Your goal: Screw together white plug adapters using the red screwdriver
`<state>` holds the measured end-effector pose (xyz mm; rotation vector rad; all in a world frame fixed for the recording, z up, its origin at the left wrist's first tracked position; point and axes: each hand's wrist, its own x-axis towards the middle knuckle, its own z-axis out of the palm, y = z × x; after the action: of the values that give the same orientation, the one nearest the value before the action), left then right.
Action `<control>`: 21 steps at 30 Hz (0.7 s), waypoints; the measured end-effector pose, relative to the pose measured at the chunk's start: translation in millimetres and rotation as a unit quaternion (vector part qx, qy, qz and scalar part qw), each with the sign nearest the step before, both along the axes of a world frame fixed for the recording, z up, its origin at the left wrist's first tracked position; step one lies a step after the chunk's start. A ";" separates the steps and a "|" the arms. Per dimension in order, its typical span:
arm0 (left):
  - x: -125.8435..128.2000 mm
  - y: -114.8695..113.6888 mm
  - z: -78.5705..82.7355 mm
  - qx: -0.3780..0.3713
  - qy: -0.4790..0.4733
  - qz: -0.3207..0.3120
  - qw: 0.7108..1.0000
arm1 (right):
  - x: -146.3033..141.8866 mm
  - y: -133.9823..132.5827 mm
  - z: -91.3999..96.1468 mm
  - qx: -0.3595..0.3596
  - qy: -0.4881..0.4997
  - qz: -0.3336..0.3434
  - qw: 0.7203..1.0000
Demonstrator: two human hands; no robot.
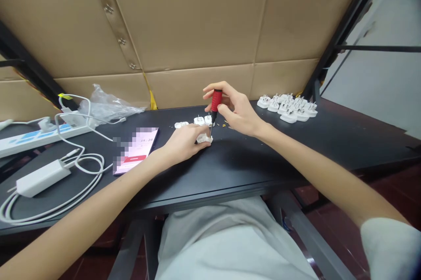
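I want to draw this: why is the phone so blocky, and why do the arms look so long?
In the head view, a blocky mosaic covers much of the phone; the wide lens seems to stretch the left arm and right arm; a soft shadow lies under the right hand.

A white power strip (42, 137) sits at the left edge of the black desk (263, 159), above a white charger brick (42, 178) with a looped white cable (87, 175). A crumpled clear plastic bag (108, 105) lies at upper left. Left of centre lies a phone (136, 150), its screen partly pixelated. Cardboard sheets (184, 21) fill the top of the frame.
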<state>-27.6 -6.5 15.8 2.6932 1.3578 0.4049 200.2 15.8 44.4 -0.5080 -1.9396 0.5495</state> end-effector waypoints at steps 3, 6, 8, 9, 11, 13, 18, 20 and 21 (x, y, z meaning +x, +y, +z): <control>0.2 -0.6 0.2 0.001 0.000 0.000 1.000 | -2.1 -1.6 0.0 0.034 -0.001 -0.046 0.998; 0.4 -0.5 0.3 0.004 0.000 0.001 1.000 | -3.7 -1.7 0.2 0.060 0.006 -0.073 0.995; 0.3 0.1 0.2 0.004 0.002 0.000 1.000 | -3.5 -1.1 0.3 0.050 0.014 -0.055 0.997; 0.3 0.5 0.1 0.004 0.002 -0.001 1.000 | -3.0 -0.9 0.2 0.036 0.018 -0.043 0.998; 0.2 1.0 0.0 0.003 0.003 -0.003 1.000 | -1.9 -0.8 0.0 0.007 0.022 -0.022 0.999; 0.2 1.1 0.1 0.002 0.002 -0.003 1.000 | -1.2 -1.2 -0.4 -0.001 0.020 -0.008 1.000; 0.3 0.0 0.7 0.001 0.001 0.001 1.000 | -3.3 -3.0 -1.1 0.056 0.014 -0.049 0.997; 0.5 -0.5 1.0 0.001 0.002 0.005 1.000 | -4.2 -3.1 -1.0 0.065 0.018 -0.063 0.996; 0.6 -0.8 1.2 0.001 0.003 0.006 1.000 | -4.2 -3.0 -1.0 0.058 0.021 -0.058 0.996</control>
<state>-27.0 -7.2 17.0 2.6916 1.3752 0.4012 196.0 12.8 43.5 -0.5269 -1.8771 0.3678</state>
